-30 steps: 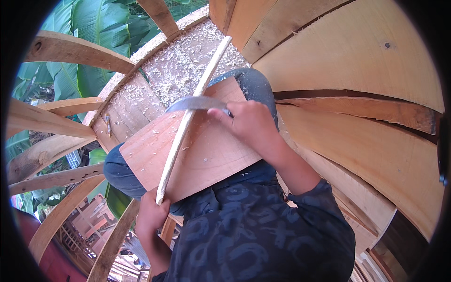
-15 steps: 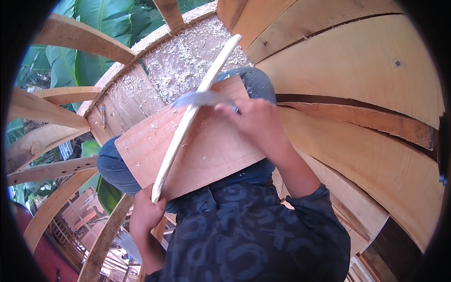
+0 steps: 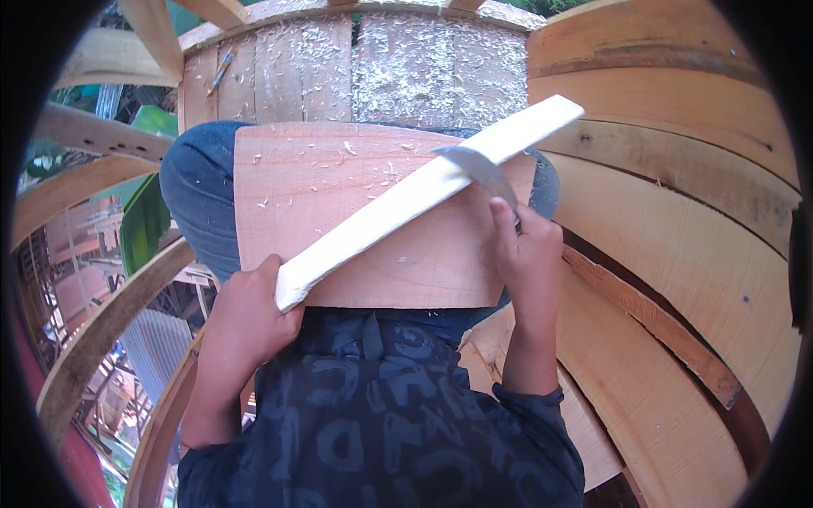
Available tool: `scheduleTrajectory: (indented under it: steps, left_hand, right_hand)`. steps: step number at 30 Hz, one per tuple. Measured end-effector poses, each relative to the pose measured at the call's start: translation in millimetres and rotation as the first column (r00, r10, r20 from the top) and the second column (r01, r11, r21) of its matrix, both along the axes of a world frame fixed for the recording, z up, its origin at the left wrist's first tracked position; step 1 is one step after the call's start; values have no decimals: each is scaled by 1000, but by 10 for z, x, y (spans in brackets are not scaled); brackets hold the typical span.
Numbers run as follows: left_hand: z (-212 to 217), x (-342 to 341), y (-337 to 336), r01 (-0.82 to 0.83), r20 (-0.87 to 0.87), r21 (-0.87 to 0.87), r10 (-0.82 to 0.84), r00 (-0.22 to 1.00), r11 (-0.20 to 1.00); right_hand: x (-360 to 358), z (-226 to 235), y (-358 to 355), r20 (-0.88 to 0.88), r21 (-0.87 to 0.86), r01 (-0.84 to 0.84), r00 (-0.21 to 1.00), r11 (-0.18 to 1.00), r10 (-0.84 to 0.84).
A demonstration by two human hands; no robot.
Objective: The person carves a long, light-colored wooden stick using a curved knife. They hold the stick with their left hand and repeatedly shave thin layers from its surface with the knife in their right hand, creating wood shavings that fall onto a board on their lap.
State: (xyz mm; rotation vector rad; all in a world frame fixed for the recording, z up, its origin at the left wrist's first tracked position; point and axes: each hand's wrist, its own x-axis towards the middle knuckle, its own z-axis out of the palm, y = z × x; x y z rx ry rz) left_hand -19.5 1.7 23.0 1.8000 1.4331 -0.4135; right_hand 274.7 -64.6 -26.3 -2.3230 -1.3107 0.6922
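Note:
A long, pale strip of wood (image 3: 415, 203) lies slantwise over a flat wooden board (image 3: 364, 254) on my lap. My left hand (image 3: 254, 309) is closed around the strip's near left end. In my right hand (image 3: 529, 245) is a knife with a curved blade (image 3: 483, 172); its handle is mostly hidden by the fingers, and the thumb lies toward the blade. The blade crosses the strip's upper half and seems to touch its face. Small shavings are scattered on the board.
Wooden planks (image 3: 440, 68) covered with shavings form the floor ahead, with a small pen-like object (image 3: 222, 72) at its left. Wide curved planks (image 3: 660, 212) rise on my right. Open wooden ribs (image 3: 110, 330) stand on my left, with green leaves (image 3: 144, 224) beyond.
The strip has turned from steep to more slanted, and its broad face now shows. My right hand and knife have moved right and lower in view. The whole view has swung round.

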Motion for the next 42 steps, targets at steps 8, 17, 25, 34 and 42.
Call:
scheduleTrajectory:
  steps: [8, 17, 25, 34, 42]
  left_hand:
    - [-25, -27, -99, -29, -47, 1, 29, 998, 1000]
    - [-50, -55, -108, -31, -11, -4, 31, 999, 1000]
    - [-80, -76, -129, -64, 55, 18, 63, 997, 998]
    - [-107, -69, -136, -25, 45, 37, 24, 999, 999]
    - [-150, -43, -173, 50, 0, 130, -50, 999, 990]
  right_hand:
    - [183, -88, -2, 26, -68, 88, 996, 994, -86]
    - [393, -286, -71, 75, 10, 116, 990, 993, -116]
    - [244, -194, -44, 54, 80, -31, 998, 996, 27]
    - [92, -179, -143, 9, 72, -74, 997, 995, 74]
    - [-207, -74, -224, 8, 25, -218, 976, 976, 218]
